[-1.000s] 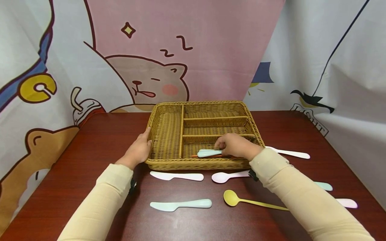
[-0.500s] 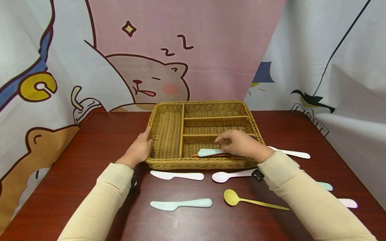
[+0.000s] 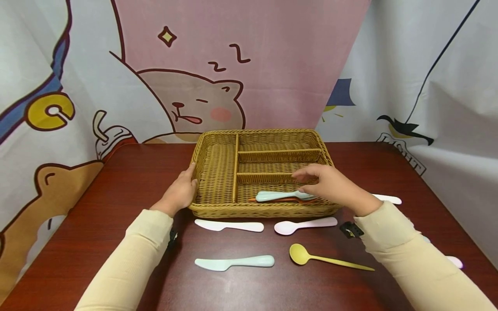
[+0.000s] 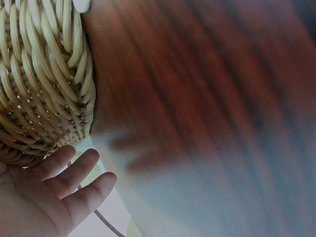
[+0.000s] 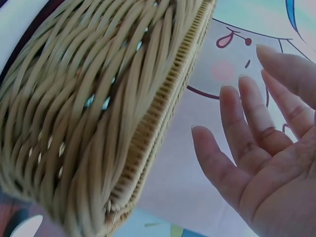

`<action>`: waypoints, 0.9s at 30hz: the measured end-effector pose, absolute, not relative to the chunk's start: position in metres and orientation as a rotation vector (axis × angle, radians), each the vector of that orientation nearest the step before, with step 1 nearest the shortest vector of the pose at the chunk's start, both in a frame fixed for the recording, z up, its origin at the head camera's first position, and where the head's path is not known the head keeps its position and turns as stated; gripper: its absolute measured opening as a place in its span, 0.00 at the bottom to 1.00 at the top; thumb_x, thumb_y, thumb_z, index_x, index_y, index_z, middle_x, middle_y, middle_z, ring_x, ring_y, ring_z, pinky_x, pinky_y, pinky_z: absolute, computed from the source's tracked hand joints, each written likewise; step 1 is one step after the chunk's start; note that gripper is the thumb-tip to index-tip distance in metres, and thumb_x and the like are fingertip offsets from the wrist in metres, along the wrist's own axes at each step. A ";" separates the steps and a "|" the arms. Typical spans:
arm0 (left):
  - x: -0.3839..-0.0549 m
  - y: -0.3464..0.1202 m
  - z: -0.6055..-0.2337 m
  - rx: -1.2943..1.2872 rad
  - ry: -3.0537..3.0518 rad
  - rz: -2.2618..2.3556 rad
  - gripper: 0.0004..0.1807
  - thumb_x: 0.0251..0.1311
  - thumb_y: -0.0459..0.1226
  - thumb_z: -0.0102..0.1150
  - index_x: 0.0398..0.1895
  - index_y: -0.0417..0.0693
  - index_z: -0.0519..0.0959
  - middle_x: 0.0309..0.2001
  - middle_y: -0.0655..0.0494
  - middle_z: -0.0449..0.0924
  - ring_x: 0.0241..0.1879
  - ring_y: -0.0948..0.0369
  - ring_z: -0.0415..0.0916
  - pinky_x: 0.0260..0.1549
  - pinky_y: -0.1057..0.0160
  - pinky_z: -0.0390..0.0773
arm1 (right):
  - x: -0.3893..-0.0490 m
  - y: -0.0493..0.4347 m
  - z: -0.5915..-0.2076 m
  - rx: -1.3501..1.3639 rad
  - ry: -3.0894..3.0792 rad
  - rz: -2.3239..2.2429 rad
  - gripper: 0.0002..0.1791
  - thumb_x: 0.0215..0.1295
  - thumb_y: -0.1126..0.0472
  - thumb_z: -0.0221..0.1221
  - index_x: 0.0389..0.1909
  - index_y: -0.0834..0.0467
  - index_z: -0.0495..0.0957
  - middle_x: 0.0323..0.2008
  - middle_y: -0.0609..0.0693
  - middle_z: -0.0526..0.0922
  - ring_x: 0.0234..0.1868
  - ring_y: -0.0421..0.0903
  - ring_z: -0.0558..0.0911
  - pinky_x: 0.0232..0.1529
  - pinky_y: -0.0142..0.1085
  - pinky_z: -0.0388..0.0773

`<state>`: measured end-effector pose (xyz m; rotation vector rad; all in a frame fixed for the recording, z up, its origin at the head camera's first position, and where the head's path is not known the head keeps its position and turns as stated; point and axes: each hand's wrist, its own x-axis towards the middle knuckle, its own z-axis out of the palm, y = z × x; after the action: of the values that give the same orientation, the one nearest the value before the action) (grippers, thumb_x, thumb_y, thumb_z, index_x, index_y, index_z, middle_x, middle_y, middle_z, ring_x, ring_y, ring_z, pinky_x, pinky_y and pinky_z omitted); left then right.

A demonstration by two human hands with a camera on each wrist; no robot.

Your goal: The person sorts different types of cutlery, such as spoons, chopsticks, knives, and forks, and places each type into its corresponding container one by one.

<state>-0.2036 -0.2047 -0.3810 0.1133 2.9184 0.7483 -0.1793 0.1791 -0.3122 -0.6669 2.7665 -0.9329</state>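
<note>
A wicker basket (image 3: 264,211) with dividers stands on the table. At its left side, my left hand (image 3: 178,191) rests against the wall, and in the left wrist view its fingers (image 4: 74,180) are extended beside the weave. My right hand (image 3: 328,186) hovers over the front right compartment, thumb and fingers apart, holding nothing. Below it in that compartment lies a mint fork (image 3: 274,196), its tined end close under the thumb. An orange utensil (image 3: 289,200) lies along the fork, mostly covered. The right wrist view shows the right fingers (image 5: 242,123) spread above the rim.
In front of the basket lie a white knife (image 3: 229,225), a pink spoon (image 3: 305,225), a mint knife (image 3: 234,262) and a yellow spoon (image 3: 330,260). To the right, a white handle (image 3: 388,199) and a pink handle (image 3: 454,261) show past the right arm. A printed curtain (image 3: 284,65) hangs behind.
My right hand has let go of the mint fork, opened and drawn back to the right. The fork stays in the front compartment. The left hand keeps its place on the basket.
</note>
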 end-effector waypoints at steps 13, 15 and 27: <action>-0.204 -0.204 -0.380 0.106 2.917 0.770 0.32 0.74 0.36 0.32 0.77 0.39 0.39 0.72 0.32 0.49 0.70 0.40 0.53 0.67 0.44 0.56 | -0.160 0.217 -0.308 -0.622 2.806 -0.986 0.20 0.58 0.62 0.67 0.52 0.60 0.81 0.41 0.53 0.83 0.43 0.47 0.80 0.35 0.36 0.77; -0.204 -0.204 -0.380 0.102 2.913 0.771 0.32 0.74 0.36 0.32 0.77 0.40 0.39 0.72 0.32 0.50 0.70 0.41 0.53 0.67 0.44 0.56 | -0.156 0.221 -0.310 -0.617 2.793 -0.996 0.20 0.57 0.61 0.68 0.51 0.61 0.81 0.41 0.52 0.84 0.41 0.45 0.80 0.34 0.34 0.77; -0.202 -0.204 -0.378 0.098 2.909 0.765 0.32 0.74 0.36 0.31 0.77 0.39 0.39 0.72 0.32 0.49 0.70 0.41 0.52 0.68 0.44 0.55 | -0.139 0.235 -0.331 -0.646 2.621 -1.065 0.19 0.57 0.65 0.67 0.50 0.64 0.80 0.40 0.54 0.85 0.40 0.39 0.82 0.34 0.32 0.80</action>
<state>-0.2022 -0.2040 -0.3785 0.0975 2.9089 0.7651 -0.1390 0.2353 -0.3307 -0.6456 2.6211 -1.0654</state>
